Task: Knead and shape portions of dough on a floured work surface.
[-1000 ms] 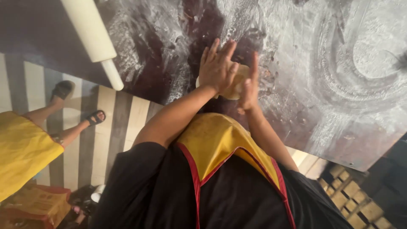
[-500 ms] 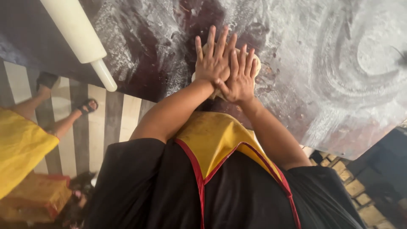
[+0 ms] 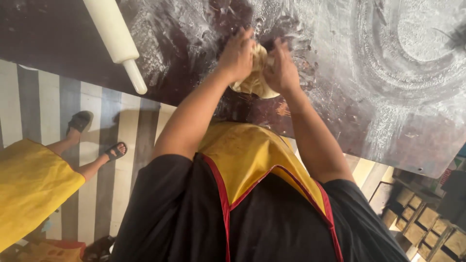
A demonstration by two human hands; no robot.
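Both hands, left hand (image 3: 238, 54) and right hand (image 3: 280, 68), fingers curled, squeeze soft pale dough (image 3: 255, 77) (table (image 3: 388, 97) floury).

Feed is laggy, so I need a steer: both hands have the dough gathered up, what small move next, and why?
Probably fold the dough over and set it down on the floured table: the left hand and right hand grip it bunched, its lower edge on the surface.

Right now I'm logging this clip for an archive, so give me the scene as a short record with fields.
left hand: grips the dough from its left side
right hand: grips the dough from its right side
dough: pale lump held between both hands, over the table
table: dark top, dusted with flour
rolling pin: white, lying at the table's edge, untouched
bystander: yellow garment, sandals, on the striped floor
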